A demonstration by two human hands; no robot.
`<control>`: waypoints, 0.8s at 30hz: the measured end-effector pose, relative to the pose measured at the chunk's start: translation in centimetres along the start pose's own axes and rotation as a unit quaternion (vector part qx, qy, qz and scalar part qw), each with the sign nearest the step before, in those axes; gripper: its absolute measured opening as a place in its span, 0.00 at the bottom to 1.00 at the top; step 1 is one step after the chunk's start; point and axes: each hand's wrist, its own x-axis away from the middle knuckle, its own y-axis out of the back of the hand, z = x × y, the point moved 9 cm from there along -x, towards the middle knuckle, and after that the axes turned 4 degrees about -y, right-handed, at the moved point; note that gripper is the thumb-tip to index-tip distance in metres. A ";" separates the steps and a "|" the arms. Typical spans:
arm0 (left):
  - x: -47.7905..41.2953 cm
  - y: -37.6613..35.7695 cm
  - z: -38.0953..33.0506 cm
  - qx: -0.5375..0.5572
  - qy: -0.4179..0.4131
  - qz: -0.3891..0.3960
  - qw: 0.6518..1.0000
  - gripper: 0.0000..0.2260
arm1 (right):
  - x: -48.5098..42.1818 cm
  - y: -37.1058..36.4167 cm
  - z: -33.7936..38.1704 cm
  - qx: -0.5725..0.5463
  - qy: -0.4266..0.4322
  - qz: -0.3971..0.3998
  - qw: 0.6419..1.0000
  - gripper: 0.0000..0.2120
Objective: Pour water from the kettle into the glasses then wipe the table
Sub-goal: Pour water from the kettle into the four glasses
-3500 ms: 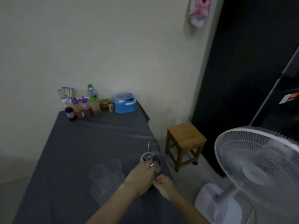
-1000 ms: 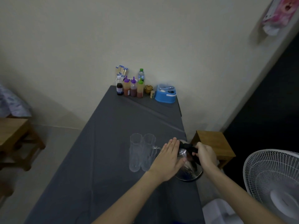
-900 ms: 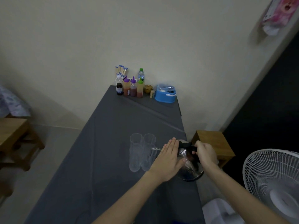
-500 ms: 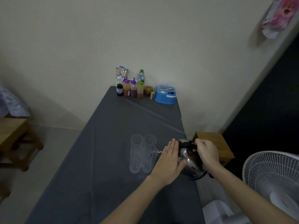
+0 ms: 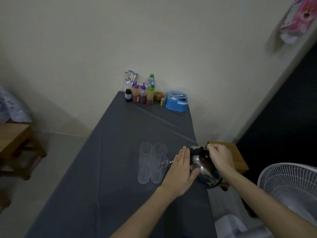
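Cloth, dark grey and creased, covers the long table (image 5: 120, 152) against a plain cream wall (image 5: 85, 48). Fingers of the left hand (image 5: 180, 172) lie straight, pressed together, flat on the shiny round steel kettle (image 5: 205, 170). Fingers of the right hand (image 5: 220, 158) curl round its black handle. Clear tall glasses (image 5: 151, 164) stand just beyond the left fingertips.

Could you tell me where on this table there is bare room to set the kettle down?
Bare cloth runs between the glasses and the far bottles, and left of the glasses to the table edge. Crowded: the right edge, where the left hand presses and the right hand holds the kettle.
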 end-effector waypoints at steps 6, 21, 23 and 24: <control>0.0 0.2 -0.3 0.009 0.000 -0.006 1.000 0.44 | -0.4 0.2 0.3 0.011 0.012 -0.005 1.000 0.17; -0.1 0.7 -0.4 0.007 0.002 -0.029 1.000 0.45 | -0.6 1.0 2.0 0.051 0.039 -0.021 0.998 0.17; -0.1 0.8 -0.4 0.008 0.002 -0.034 0.999 0.44 | -0.7 0.9 2.2 0.055 0.044 -0.015 0.997 0.18; -0.1 0.8 -0.4 0.007 0.003 -0.036 0.999 0.43 | -0.8 0.9 2.4 0.058 0.048 -0.013 0.997 0.17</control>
